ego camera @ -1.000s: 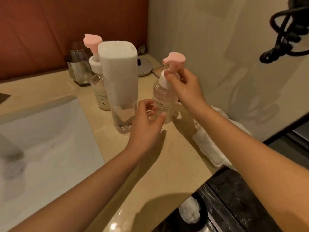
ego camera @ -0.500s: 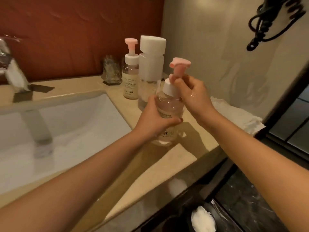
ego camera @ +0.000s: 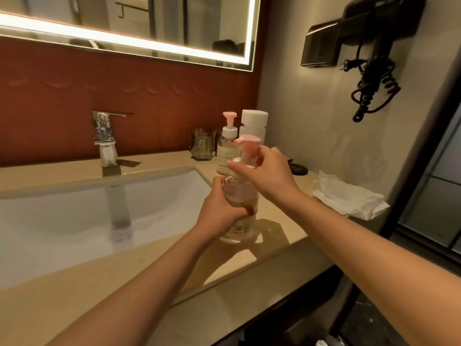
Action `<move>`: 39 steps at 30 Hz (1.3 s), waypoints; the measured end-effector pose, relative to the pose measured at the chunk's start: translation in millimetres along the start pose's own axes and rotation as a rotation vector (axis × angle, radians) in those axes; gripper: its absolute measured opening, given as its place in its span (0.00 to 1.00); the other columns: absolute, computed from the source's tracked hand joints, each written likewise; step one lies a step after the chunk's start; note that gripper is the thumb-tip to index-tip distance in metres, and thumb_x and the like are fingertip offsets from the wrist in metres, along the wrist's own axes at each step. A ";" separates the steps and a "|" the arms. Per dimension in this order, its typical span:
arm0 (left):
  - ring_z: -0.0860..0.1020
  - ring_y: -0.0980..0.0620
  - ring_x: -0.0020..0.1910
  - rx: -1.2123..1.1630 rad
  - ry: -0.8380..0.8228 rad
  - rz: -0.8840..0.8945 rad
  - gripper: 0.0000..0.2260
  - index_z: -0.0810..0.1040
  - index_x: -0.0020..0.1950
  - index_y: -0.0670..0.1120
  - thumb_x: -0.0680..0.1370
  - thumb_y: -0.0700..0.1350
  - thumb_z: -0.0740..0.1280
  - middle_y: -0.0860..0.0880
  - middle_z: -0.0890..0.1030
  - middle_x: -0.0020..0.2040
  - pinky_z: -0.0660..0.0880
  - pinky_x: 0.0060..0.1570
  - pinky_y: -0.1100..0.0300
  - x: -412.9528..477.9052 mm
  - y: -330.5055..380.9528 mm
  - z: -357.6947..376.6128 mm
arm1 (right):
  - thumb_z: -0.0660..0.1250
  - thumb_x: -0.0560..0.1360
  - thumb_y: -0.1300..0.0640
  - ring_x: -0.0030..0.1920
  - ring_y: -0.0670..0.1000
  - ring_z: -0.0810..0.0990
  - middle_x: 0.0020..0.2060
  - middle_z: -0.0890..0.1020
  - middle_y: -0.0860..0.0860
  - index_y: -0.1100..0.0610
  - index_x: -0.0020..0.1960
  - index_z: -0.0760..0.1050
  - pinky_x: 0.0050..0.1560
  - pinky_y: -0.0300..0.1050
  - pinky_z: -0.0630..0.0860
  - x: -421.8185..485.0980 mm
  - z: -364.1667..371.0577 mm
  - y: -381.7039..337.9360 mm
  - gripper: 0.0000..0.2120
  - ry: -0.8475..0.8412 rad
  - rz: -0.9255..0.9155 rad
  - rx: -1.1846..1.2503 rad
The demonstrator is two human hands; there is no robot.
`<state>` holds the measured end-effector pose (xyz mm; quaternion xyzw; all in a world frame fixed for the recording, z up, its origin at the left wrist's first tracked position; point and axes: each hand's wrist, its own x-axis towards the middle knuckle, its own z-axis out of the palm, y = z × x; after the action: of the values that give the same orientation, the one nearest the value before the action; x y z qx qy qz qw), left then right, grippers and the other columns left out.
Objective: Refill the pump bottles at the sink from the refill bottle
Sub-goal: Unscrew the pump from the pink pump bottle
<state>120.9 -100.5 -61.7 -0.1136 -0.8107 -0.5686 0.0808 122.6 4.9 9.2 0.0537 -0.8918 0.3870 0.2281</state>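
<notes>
A clear pump bottle (ego camera: 240, 228) with a pink pump head (ego camera: 247, 140) stands upright on the beige counter (ego camera: 282, 248), right of the sink. My left hand (ego camera: 222, 211) wraps around its body. My right hand (ego camera: 264, 173) grips the white collar under the pump head. Behind them a second pump bottle (ego camera: 226, 146) with a pink top stands on the counter. Beside it is the taller clear refill bottle (ego camera: 254, 123) with a white cap, partly hidden by the near pump head.
A white sink basin (ego camera: 74, 221) and chrome tap (ego camera: 106, 138) lie to the left. Glass tumblers (ego camera: 202, 146) stand at the back wall. A folded white cloth (ego camera: 349, 198) lies at the counter's right end. A black hair dryer (ego camera: 374, 46) hangs on the wall.
My left hand closed around the near pump bottle's body while my right hand stayed on its collar. The bottle came nearer the counter's front edge. The view tilted up, showing the tap and mirror.
</notes>
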 end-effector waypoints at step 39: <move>0.73 0.44 0.63 0.154 0.062 -0.038 0.40 0.56 0.71 0.51 0.67 0.45 0.77 0.47 0.72 0.67 0.73 0.57 0.48 -1.8 -0.5 8.5 | 0.71 0.71 0.53 0.58 0.53 0.74 0.57 0.75 0.52 0.55 0.61 0.67 0.60 0.56 0.73 -14.9 8.1 -9.0 0.22 0.036 0.149 0.260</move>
<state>122.5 -92.8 -65.6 -0.0742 -0.8511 -0.5093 0.1036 135.3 -8.4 3.7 0.0093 -0.8313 0.5162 0.2060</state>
